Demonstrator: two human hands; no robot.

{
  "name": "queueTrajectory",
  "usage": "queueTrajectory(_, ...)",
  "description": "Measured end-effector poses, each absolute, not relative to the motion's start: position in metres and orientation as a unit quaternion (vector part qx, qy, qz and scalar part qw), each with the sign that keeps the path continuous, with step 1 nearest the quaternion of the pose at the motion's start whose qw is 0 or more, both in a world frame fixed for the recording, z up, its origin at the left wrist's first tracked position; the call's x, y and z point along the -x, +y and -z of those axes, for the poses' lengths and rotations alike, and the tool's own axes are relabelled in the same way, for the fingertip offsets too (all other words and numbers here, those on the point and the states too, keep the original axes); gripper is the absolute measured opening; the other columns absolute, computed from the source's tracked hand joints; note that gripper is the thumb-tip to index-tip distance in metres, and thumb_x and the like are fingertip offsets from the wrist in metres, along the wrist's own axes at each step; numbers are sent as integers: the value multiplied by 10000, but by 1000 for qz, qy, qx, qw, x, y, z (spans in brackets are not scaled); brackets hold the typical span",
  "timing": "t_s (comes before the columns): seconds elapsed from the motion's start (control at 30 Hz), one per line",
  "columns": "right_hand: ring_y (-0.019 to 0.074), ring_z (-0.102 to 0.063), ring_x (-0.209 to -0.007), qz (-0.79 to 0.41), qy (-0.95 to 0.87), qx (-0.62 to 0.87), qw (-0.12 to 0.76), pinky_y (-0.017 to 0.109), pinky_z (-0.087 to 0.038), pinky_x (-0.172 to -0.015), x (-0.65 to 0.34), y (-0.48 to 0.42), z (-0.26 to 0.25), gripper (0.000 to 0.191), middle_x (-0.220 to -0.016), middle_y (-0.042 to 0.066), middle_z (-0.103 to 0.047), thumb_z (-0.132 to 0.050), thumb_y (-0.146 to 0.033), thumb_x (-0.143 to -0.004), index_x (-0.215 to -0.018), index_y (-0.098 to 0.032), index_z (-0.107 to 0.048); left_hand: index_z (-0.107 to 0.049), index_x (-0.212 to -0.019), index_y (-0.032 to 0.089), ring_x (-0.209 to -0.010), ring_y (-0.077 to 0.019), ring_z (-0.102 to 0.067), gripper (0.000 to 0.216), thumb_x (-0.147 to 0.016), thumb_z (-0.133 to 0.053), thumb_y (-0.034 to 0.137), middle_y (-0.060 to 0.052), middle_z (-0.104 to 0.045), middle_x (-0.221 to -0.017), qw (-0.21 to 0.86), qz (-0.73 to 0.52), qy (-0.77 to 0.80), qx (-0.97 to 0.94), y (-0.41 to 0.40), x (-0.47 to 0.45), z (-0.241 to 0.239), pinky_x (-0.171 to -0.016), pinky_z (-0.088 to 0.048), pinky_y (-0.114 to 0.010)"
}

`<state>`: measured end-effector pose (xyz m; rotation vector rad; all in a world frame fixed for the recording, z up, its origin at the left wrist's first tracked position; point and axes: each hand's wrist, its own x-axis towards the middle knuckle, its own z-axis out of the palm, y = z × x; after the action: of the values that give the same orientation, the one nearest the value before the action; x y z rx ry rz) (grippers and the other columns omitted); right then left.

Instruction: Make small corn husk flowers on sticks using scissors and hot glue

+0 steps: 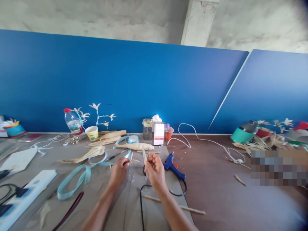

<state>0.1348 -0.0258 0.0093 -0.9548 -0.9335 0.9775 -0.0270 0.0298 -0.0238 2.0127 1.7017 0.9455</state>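
Observation:
Fingers closed in a pinch, my left hand is over the grey mat; what it holds is too small to make out. A light blue ribbon end and a thin pale husk sliver show right by its fingertips. My right hand grips a narrow pale husk strip that points up and away. Beyond both hands lies a corn husk, with a black pen to its left. A blue glue gun rests just right of my right hand.
Light blue ribbon loops across the mat at left, near a white power strip. Husk flowers stand in a yellow cup beside a bottle. A black cord and thin stick lie around my right forearm.

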Motion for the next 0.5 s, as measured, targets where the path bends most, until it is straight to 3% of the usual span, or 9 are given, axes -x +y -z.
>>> queueTrajectory(0.5, 91, -489, -550, -421, -435, 430, 670, 202, -430, -461, -134, -26, -4, 334, -749, -7, -511, -571, -251, -732, -1039, -180, -463, -669, -764, 211, -896, -223, -543, 179, -734, -493, 196, -41, -685, -855, 101, -277, 618, -729, 23, 21, 20, -829, -346, -363)
